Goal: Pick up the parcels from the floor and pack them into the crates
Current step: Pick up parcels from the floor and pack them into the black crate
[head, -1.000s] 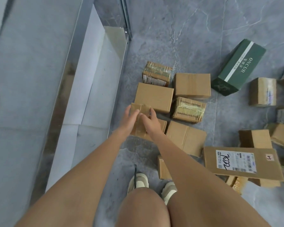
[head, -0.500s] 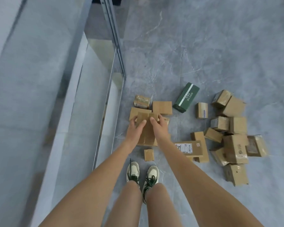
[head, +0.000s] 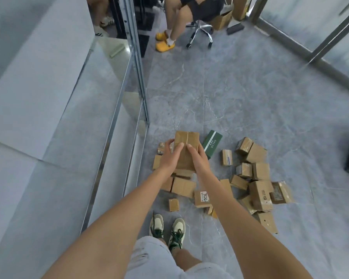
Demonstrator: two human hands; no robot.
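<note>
Now, left to right:
Glass partition point(head: 117, 109): standing well to the left of the hands, its metal frame running down toward the feet; that edge is limiting any swing to that side.
Left hand point(head: 170, 156): curling over the near left edge of the held parcel, fingers lying on its top face.
Held parcel point(head: 186, 151): being carried between both hands, clear of the floor and above the pile; plain brown cardboard with a taped seam, probably stiff and fairly light, its paper faces giving decent friction. Opposite side edges look the best place to be gripping.
Right hand point(head: 196, 156): wrapping the near right edge, fingers on top, thumb hidden.
Green box point(head: 212, 142): lying on the floor just right of the hands.
Loose parcels point(head: 256, 186): scattered on the floor below and right of the hands.
Open floor point(head: 240, 93): stretching ahead of the hands, giving room to carry.
Crates: none clearly showing; a dark object at the far right edge is too cut off to tell.
</note>
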